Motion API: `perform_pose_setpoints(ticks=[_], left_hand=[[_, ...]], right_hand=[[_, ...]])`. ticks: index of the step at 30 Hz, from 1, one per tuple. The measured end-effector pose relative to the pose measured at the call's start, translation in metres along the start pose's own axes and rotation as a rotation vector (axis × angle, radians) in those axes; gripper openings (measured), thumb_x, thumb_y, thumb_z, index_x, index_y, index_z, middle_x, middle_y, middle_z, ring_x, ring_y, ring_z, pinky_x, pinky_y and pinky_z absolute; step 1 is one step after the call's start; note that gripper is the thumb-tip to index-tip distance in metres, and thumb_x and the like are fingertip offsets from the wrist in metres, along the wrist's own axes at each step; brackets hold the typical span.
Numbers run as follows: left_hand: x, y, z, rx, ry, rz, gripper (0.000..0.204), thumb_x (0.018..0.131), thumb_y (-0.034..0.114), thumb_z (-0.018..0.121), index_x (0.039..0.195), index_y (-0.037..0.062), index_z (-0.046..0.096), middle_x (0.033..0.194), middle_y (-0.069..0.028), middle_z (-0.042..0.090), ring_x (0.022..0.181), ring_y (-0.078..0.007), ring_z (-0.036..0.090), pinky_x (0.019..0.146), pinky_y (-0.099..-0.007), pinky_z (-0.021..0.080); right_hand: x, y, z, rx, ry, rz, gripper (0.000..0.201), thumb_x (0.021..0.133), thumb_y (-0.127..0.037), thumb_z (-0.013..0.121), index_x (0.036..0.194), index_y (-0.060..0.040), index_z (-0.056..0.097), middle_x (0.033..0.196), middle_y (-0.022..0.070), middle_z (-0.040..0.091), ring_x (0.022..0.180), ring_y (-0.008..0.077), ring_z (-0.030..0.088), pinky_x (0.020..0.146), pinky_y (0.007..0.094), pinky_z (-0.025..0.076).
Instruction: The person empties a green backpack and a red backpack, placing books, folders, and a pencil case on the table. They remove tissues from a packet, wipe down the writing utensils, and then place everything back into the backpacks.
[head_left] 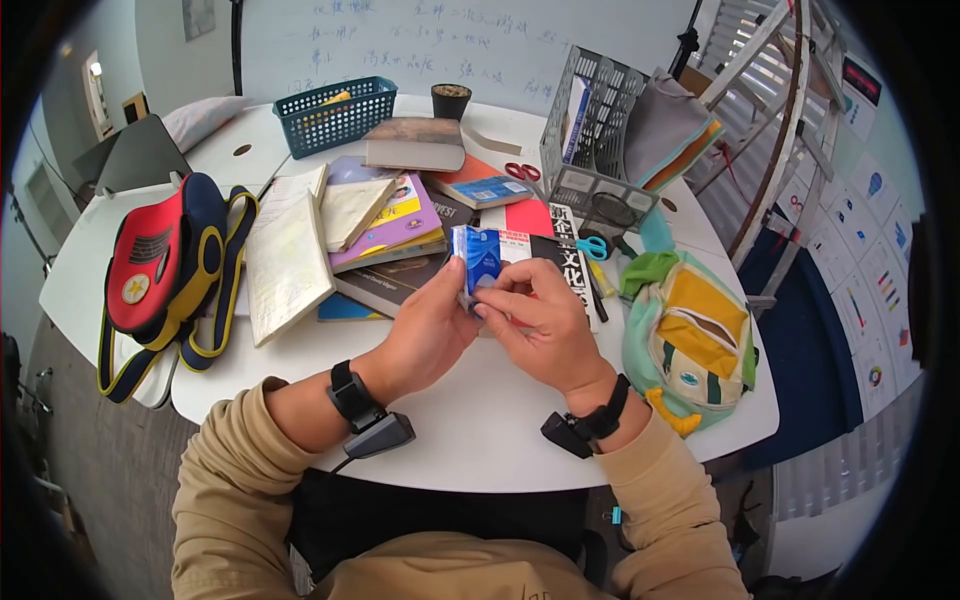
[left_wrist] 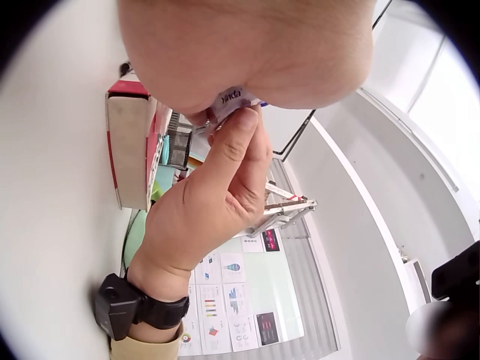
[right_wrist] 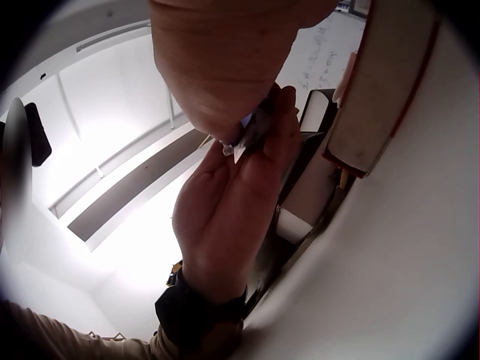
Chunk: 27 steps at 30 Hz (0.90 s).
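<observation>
In the head view a small blue pack of tissues (head_left: 482,252) in shiny plastic is held up over the white table, in front of the books. My left hand (head_left: 428,325) grips it from the left side, thumb along its edge. From the right, my right hand (head_left: 548,322) pinches the lower end of the pack with thumb and fingers. The left wrist view shows printed lettering on the wrapper (left_wrist: 231,97) just above the right fingertips. Seen from the right wrist, the pack is mostly hidden between both hands.
A pile of books (head_left: 400,215) lies behind the hands. To the left is a red and navy bag (head_left: 150,265); to the right, a green and yellow backpack (head_left: 690,340). Farther back stand a teal basket (head_left: 335,112), a potted plant (head_left: 451,100), scissors (head_left: 592,246) and a grey file rack (head_left: 590,130).
</observation>
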<state>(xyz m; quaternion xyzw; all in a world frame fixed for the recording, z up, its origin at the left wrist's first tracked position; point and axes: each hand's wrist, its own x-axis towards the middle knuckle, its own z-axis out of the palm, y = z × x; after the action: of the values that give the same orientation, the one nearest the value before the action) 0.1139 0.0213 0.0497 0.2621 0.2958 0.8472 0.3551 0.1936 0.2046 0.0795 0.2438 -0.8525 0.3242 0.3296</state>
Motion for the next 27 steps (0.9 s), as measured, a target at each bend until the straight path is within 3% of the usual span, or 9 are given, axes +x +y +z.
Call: perform_pose_setpoints(ticks=[3, 7, 11, 15, 21, 27], left_hand=[[0.000, -0.002, 0.002, -0.010, 0.009, -0.013, 0.054, 0.128, 0.043, 0.030, 0.157, 0.0051, 0.054, 0.155, -0.0098, 0.062, 0.143, -0.0226, 0.060, 0.128, -0.0464, 0.045], [0.003, 0.000, 0.000, 0.037, 0.048, -0.005, 0.057, 0.127, 0.045, 0.027, 0.160, 0.0053, 0.052, 0.157, -0.0106, 0.062, 0.143, -0.0229, 0.060, 0.128, -0.0467, 0.045], [0.002, 0.007, 0.006, 0.069, 0.127, -0.004, 0.059, 0.127, 0.047, 0.026, 0.161, 0.0063, 0.052, 0.160, -0.0108, 0.062, 0.145, -0.0228, 0.060, 0.129, -0.0472, 0.045], [0.003, 0.004, 0.007, 0.047, 0.085, 0.013, 0.059, 0.127, 0.048, 0.026, 0.162, 0.0077, 0.051, 0.160, -0.0104, 0.062, 0.147, -0.0230, 0.060, 0.131, -0.0473, 0.045], [0.001, 0.005, 0.006, 0.046, 0.088, -0.014, 0.059, 0.126, 0.048, 0.027, 0.164, 0.0086, 0.050, 0.161, -0.0102, 0.062, 0.149, -0.0229, 0.059, 0.131, -0.0482, 0.045], [0.001, 0.005, 0.010, 0.065, 0.134, 0.067, 0.056, 0.127, 0.043, 0.032, 0.161, 0.0040, 0.051, 0.157, -0.0128, 0.063, 0.144, -0.0237, 0.061, 0.128, -0.0488, 0.048]], right_hand=[[0.004, 0.000, 0.003, -0.124, -0.009, -0.061, 0.026, 0.094, -0.006, 0.084, 0.120, -0.0047, 0.085, 0.120, 0.0095, 0.066, 0.111, 0.0293, 0.062, 0.094, 0.0392, 0.055], [0.003, -0.007, -0.004, -0.188, -0.013, -0.013, 0.026, 0.097, -0.012, 0.082, 0.122, -0.0079, 0.085, 0.125, 0.0098, 0.064, 0.117, 0.0320, 0.056, 0.099, 0.0427, 0.048], [0.006, -0.003, -0.009, -0.243, 0.084, -0.018, 0.022, 0.101, -0.016, 0.079, 0.121, -0.0084, 0.085, 0.126, 0.0102, 0.066, 0.119, 0.0321, 0.057, 0.099, 0.0434, 0.047], [0.007, -0.004, -0.007, -0.222, 0.111, 0.006, 0.021, 0.101, -0.016, 0.078, 0.119, -0.0085, 0.086, 0.132, 0.0106, 0.068, 0.125, 0.0333, 0.057, 0.102, 0.0441, 0.047], [0.005, -0.004, -0.009, -0.210, -0.018, -0.078, 0.027, 0.099, -0.017, 0.080, 0.125, -0.0083, 0.086, 0.139, 0.0106, 0.067, 0.130, 0.0336, 0.055, 0.106, 0.0445, 0.047], [0.003, 0.001, -0.012, -0.228, 0.122, -0.011, 0.030, 0.097, -0.013, 0.082, 0.126, -0.0055, 0.083, 0.140, 0.0123, 0.067, 0.128, 0.0360, 0.058, 0.109, 0.0443, 0.048]])
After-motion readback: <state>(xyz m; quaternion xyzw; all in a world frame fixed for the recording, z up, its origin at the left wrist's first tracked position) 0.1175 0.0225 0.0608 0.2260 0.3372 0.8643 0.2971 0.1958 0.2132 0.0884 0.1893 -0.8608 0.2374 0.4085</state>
